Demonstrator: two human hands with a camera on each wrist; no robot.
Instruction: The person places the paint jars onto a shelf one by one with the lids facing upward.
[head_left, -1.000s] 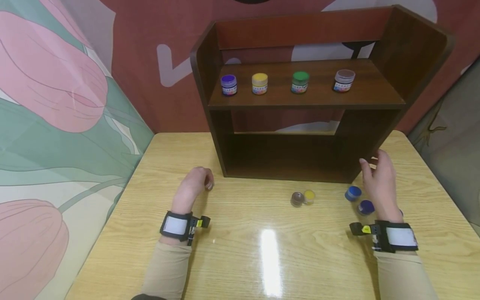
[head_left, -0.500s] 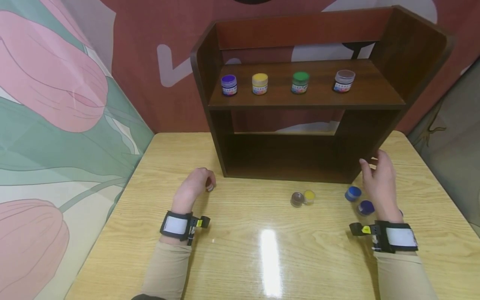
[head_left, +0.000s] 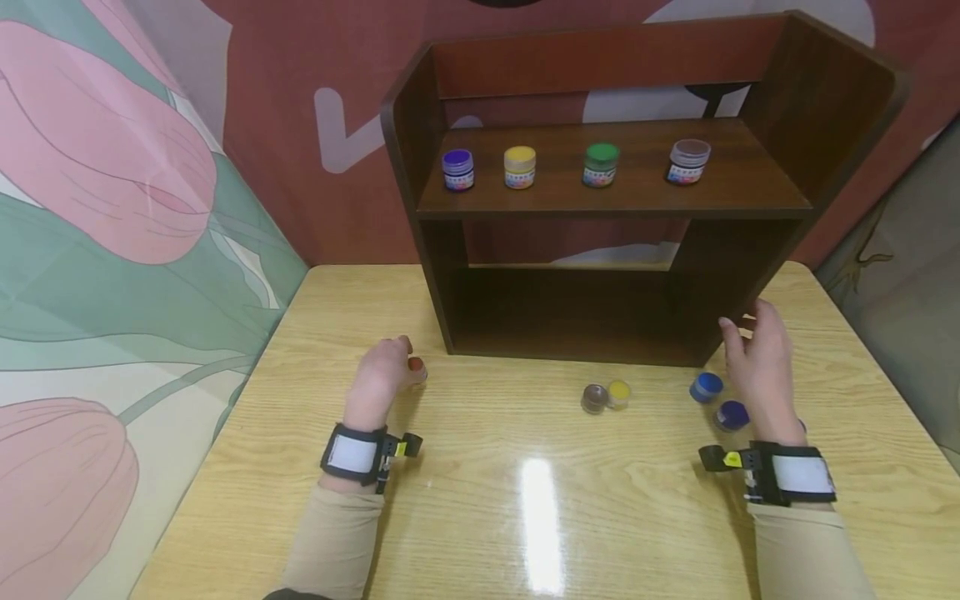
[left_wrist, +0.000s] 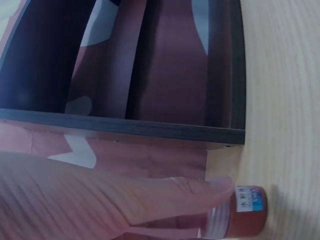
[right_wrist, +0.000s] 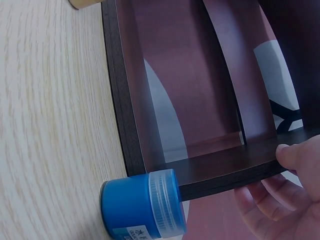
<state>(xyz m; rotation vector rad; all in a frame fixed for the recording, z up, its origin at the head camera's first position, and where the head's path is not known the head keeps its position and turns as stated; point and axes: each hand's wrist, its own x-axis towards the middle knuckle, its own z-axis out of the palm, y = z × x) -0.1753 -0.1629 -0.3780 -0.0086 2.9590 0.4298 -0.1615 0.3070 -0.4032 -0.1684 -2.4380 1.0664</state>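
Note:
My left hand (head_left: 377, 379) is left of the dark wooden shelf (head_left: 573, 354), its thumb and fingers around a small paint jar with a reddish top (head_left: 417, 364). In the left wrist view the thumb presses beside the clear lid of this orange-red paint jar (left_wrist: 248, 222), whose base is right by the tabletop. My right hand (head_left: 761, 367) holds the shelf's right side panel. In the right wrist view its thumb lies over the panel's edge, with the fingers curled along the outside. A blue paint jar (right_wrist: 127, 202) stands close to that corner.
On the upper board stand purple (head_left: 458, 171), yellow (head_left: 520, 168), green (head_left: 600, 165) and dark clear-lidded (head_left: 687, 162) jars. Brown (head_left: 595, 398) and yellow (head_left: 618, 393) jars stand before the shelf. Blue jars (head_left: 706, 387) (head_left: 731, 415) stand by my right hand, another partly hidden behind the wrist.
The left hand has turned slightly and its fingers have shifted, so the reddish top of the paint jar now shows. My right hand and the shelf have stayed still.

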